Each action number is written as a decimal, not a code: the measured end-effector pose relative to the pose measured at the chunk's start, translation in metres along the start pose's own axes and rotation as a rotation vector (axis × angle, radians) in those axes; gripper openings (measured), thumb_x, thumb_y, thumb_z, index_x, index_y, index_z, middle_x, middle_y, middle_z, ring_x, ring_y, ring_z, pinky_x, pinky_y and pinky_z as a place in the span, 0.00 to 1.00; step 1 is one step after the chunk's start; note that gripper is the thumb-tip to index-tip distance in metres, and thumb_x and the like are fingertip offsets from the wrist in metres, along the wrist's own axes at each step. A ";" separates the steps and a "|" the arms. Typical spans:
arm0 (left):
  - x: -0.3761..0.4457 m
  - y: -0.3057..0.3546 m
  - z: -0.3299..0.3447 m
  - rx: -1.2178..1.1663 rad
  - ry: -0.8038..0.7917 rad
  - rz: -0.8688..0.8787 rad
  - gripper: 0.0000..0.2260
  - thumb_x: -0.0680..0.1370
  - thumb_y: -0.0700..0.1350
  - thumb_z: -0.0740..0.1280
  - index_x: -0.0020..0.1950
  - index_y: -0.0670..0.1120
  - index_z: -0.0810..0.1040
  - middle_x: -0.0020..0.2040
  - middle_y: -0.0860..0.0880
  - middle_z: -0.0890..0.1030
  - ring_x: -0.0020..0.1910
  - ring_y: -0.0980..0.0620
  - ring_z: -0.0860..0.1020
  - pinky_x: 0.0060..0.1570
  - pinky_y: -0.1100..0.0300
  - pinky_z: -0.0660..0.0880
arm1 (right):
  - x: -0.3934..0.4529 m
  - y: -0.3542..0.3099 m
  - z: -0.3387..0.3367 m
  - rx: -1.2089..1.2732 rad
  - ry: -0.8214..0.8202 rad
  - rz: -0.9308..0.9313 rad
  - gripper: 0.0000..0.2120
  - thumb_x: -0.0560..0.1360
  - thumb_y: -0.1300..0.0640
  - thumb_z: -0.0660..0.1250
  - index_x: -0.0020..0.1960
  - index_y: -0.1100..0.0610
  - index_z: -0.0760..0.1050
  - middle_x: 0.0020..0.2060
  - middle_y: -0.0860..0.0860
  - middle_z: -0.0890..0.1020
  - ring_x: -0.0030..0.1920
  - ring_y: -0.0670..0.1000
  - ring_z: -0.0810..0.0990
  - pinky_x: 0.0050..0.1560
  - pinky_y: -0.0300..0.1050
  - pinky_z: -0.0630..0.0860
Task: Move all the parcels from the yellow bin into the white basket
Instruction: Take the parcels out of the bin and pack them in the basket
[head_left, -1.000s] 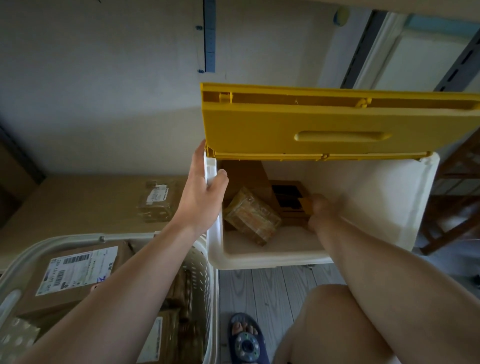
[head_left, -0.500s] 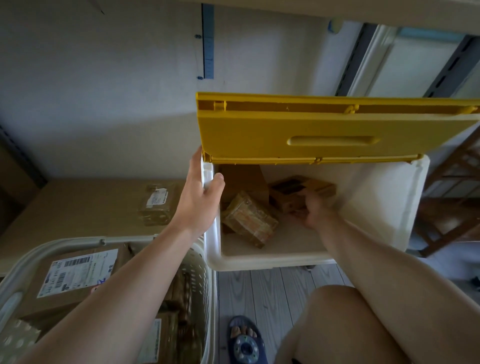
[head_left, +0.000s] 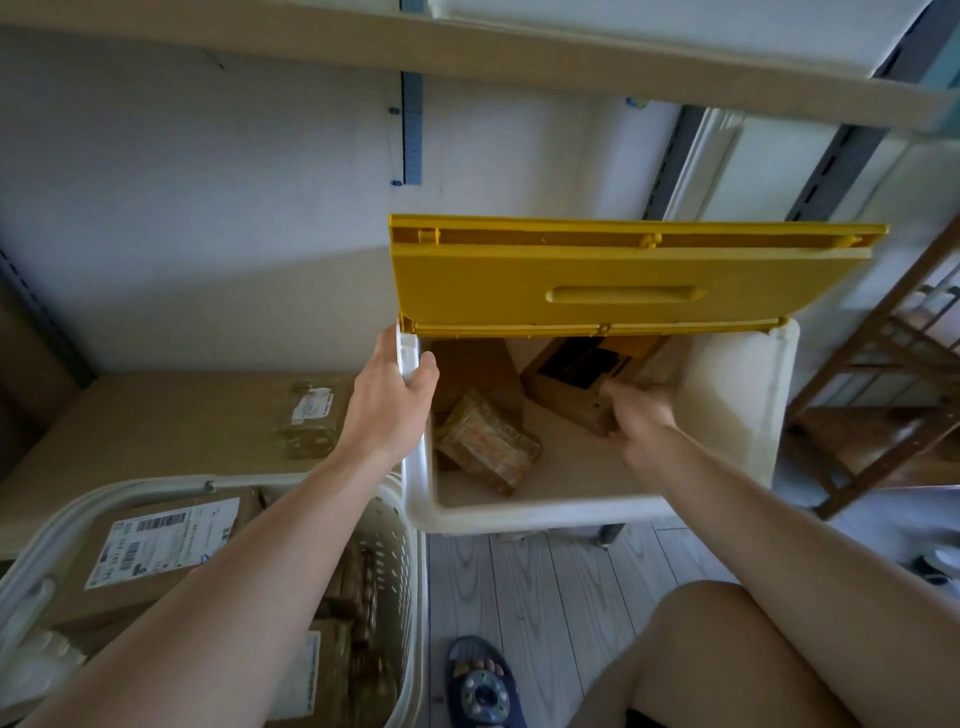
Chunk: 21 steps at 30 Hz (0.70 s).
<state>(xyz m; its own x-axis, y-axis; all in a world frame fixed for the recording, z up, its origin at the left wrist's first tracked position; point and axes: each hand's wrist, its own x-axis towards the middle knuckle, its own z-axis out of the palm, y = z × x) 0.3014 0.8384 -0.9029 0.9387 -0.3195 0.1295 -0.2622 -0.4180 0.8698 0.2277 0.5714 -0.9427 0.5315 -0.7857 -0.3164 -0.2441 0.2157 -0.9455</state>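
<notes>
Leftmost, the white basket (head_left: 400, 525) is seen at the lower corner, already loaded with cardboard parcels, a large labelled box (head_left: 156, 551) lying uppermost. Behind it, a taped parcel (head_left: 311, 421) is left on the low shelf (head_left: 156, 415). Further right, the left wall of the yellow bin (head_left: 597, 514) is gripped by the left hand (head_left: 389, 400), with the thumb hooked over the rim and the fingers laid outside. The yellow lid (head_left: 623, 280) is held raised above the opening. Inside, a small taped parcel (head_left: 485, 441) is left lying on the bin floor, tilted. Beside it, a brown cardboard box (head_left: 576, 379) is held at its near corner by the right hand (head_left: 641, 421), fingers curled round the edge.
</notes>
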 end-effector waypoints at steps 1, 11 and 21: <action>-0.001 0.002 -0.001 0.003 -0.009 -0.026 0.23 0.85 0.51 0.58 0.80 0.50 0.61 0.71 0.41 0.75 0.68 0.39 0.75 0.65 0.44 0.71 | -0.023 -0.005 -0.002 0.014 -0.044 0.073 0.13 0.77 0.60 0.72 0.59 0.62 0.75 0.49 0.60 0.80 0.45 0.58 0.81 0.49 0.62 0.84; -0.026 0.014 -0.018 0.027 -0.192 -0.099 0.30 0.81 0.61 0.64 0.76 0.45 0.65 0.66 0.42 0.77 0.66 0.41 0.77 0.59 0.46 0.74 | -0.124 -0.021 -0.053 0.147 -0.294 0.134 0.11 0.75 0.66 0.68 0.57 0.64 0.74 0.43 0.60 0.79 0.37 0.57 0.83 0.43 0.57 0.85; -0.053 0.018 -0.052 -0.140 -0.355 -0.137 0.31 0.84 0.61 0.59 0.84 0.52 0.55 0.81 0.54 0.62 0.75 0.55 0.64 0.62 0.58 0.66 | -0.204 0.012 -0.061 0.153 -0.295 -0.211 0.11 0.73 0.62 0.70 0.54 0.53 0.80 0.44 0.56 0.85 0.45 0.60 0.83 0.32 0.51 0.79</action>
<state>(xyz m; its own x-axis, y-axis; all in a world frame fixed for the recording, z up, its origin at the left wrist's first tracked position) 0.2584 0.8919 -0.8696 0.8205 -0.5533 -0.1435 -0.0838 -0.3648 0.9273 0.0671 0.6991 -0.8851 0.7731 -0.6261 -0.1011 0.0073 0.1682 -0.9857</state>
